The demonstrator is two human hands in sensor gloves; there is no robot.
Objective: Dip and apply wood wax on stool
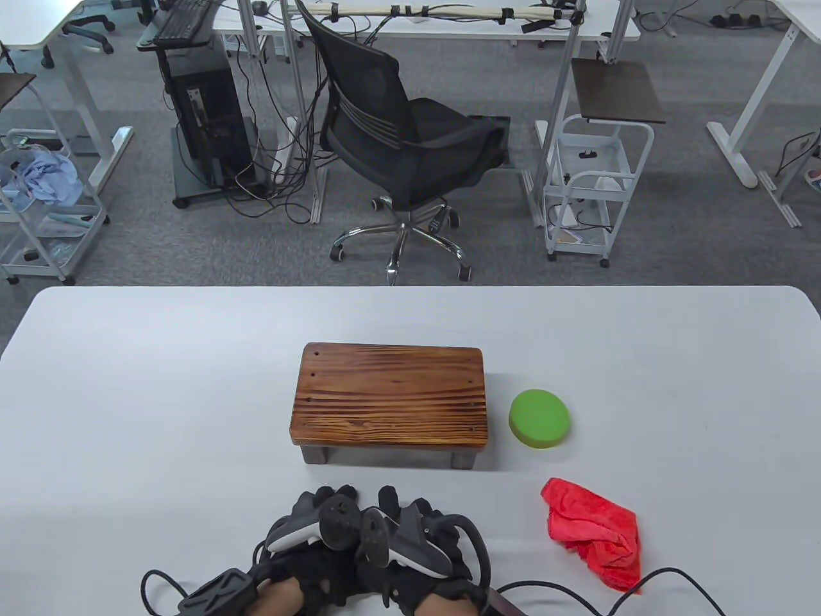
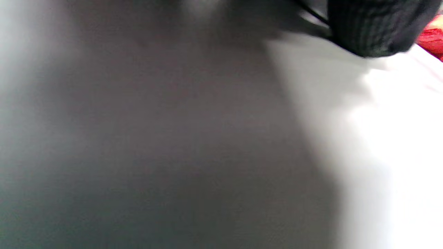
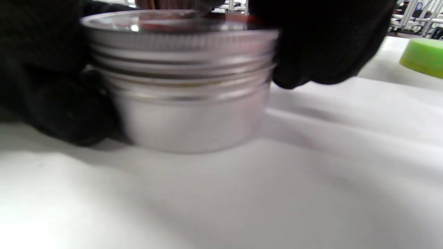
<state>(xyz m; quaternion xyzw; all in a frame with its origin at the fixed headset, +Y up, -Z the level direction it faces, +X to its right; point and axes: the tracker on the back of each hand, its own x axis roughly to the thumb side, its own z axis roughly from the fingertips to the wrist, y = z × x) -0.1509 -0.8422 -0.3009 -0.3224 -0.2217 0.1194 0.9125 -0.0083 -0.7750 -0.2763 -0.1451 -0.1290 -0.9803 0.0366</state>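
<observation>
A wooden stool (image 1: pixel 390 396) stands at the table's middle. A green round sponge (image 1: pixel 540 418) lies just right of it and shows in the right wrist view (image 3: pixel 424 55). My two hands are together at the near edge, in front of the stool. In the right wrist view a silver wax tin (image 3: pixel 187 114) stands on the table. My right hand (image 1: pixel 410 520) grips its screw lid (image 3: pixel 180 31) with gloved fingers (image 3: pixel 311 45). My left hand (image 1: pixel 317 513) holds the tin's body on the other side. The hands hide the tin in the table view.
A crumpled red cloth (image 1: pixel 593 532) lies right of my hands, near the front edge, and peeks into the left wrist view (image 2: pixel 431 39). Glove cables trail along the near edge. That view is otherwise a grey blur.
</observation>
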